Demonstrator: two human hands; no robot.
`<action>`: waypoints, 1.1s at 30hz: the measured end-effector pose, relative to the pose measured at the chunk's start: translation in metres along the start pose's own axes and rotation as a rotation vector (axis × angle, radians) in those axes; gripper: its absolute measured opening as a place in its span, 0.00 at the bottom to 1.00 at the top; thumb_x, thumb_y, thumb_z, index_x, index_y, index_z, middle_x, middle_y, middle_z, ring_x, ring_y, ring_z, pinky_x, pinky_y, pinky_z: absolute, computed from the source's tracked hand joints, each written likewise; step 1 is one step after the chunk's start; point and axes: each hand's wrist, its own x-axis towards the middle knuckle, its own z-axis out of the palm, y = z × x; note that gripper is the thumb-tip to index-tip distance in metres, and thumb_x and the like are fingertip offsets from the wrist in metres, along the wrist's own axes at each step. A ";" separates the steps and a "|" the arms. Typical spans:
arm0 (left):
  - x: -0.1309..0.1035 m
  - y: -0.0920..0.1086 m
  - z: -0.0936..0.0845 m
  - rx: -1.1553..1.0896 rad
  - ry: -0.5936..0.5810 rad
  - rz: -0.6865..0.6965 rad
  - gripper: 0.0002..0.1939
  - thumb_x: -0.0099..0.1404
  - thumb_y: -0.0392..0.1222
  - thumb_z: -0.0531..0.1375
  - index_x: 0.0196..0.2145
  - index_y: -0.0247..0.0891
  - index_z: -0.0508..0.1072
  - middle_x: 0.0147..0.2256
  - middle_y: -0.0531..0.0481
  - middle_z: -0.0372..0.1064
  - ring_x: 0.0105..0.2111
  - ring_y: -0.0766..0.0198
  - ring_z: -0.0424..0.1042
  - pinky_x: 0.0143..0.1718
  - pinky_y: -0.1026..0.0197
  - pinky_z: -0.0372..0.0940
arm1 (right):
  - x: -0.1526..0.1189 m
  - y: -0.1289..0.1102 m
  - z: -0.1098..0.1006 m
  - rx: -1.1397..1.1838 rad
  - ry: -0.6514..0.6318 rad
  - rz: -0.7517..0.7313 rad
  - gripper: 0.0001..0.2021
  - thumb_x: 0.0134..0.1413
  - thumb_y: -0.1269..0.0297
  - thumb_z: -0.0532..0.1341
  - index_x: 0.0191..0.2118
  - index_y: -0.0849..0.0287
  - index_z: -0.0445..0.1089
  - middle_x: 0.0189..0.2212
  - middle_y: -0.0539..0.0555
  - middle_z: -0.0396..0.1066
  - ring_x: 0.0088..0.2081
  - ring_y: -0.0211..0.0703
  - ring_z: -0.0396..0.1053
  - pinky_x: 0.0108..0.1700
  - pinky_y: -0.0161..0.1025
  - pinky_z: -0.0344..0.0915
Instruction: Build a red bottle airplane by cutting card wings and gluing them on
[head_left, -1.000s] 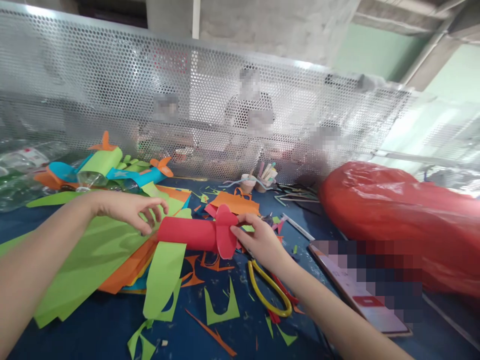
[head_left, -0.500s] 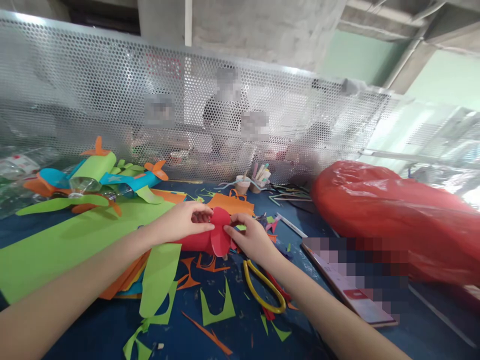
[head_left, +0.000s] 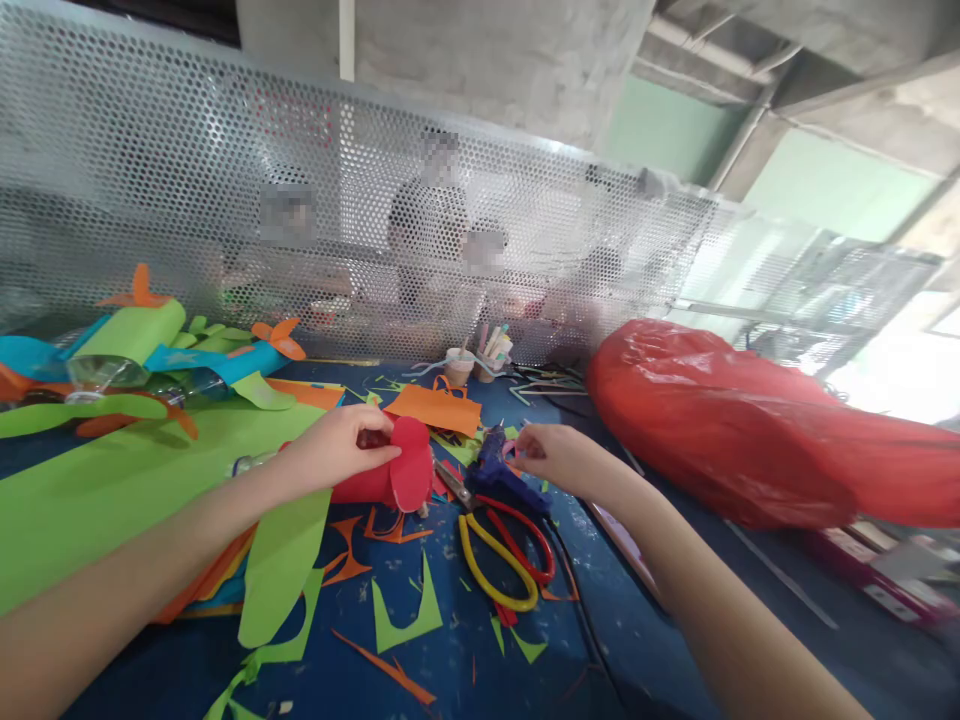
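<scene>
A red paper piece with rounded ends [head_left: 411,465] stands at the end of a red-covered bottle [head_left: 360,487]. My left hand [head_left: 351,445] pinches the red piece at its left edge. Over to the right, my right hand [head_left: 551,455] is apart from it, beside a dark blue glue gun [head_left: 499,465]; its fingers are curled, and what they hold, if anything, is too small to name. Scissors with yellow and red handles [head_left: 499,560] lie just below the glue gun.
Green sheets [head_left: 165,480] and bottle models with orange propellers [head_left: 281,340] fill the left. Cups of pens [head_left: 491,355] stand near the perforated metal screen [head_left: 360,200], with people behind it. A red plastic bag [head_left: 720,420] lies right. Paper scraps [head_left: 409,610] are scattered in front.
My right hand has let go of the red paper piece and moved right, to the glue gun. My left hand still pinches the piece. The view has shifted to the right.
</scene>
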 end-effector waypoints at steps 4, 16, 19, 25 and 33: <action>0.001 -0.003 0.001 0.015 0.031 -0.018 0.12 0.61 0.50 0.57 0.29 0.40 0.71 0.29 0.51 0.71 0.29 0.60 0.69 0.32 0.59 0.62 | -0.012 0.018 0.021 -0.096 -0.058 0.053 0.12 0.44 0.59 0.66 0.34 0.62 0.72 0.33 0.61 0.74 0.35 0.53 0.70 0.37 0.43 0.63; 0.000 -0.001 0.002 -0.313 0.229 -0.121 0.13 0.63 0.50 0.53 0.27 0.40 0.66 0.22 0.54 0.68 0.25 0.62 0.71 0.34 0.59 0.66 | -0.032 0.002 0.046 -0.036 -0.038 0.080 0.14 0.55 0.73 0.55 0.48 0.68 0.64 0.48 0.69 0.67 0.52 0.54 0.65 0.53 0.45 0.59; 0.001 -0.004 0.004 -0.359 0.278 -0.150 0.13 0.64 0.52 0.51 0.30 0.40 0.65 0.20 0.56 0.66 0.24 0.61 0.72 0.30 0.60 0.67 | -0.039 0.000 0.036 0.020 -0.021 0.082 0.15 0.58 0.69 0.52 0.50 0.65 0.62 0.49 0.66 0.67 0.51 0.51 0.66 0.52 0.45 0.61; 0.002 -0.010 0.006 -0.444 0.311 -0.188 0.14 0.64 0.55 0.51 0.30 0.41 0.63 0.19 0.56 0.65 0.24 0.60 0.74 0.27 0.61 0.68 | -0.049 -0.018 0.006 0.596 0.042 0.232 0.19 0.52 0.46 0.58 0.40 0.57 0.65 0.24 0.48 0.66 0.27 0.42 0.66 0.31 0.38 0.64; 0.002 -0.010 0.006 -0.478 0.320 -0.208 0.13 0.64 0.53 0.51 0.29 0.42 0.61 0.19 0.57 0.64 0.23 0.60 0.75 0.25 0.62 0.68 | -0.052 -0.050 -0.009 0.626 -0.114 0.156 0.24 0.47 0.38 0.58 0.24 0.57 0.62 0.18 0.47 0.61 0.21 0.35 0.57 0.22 0.33 0.56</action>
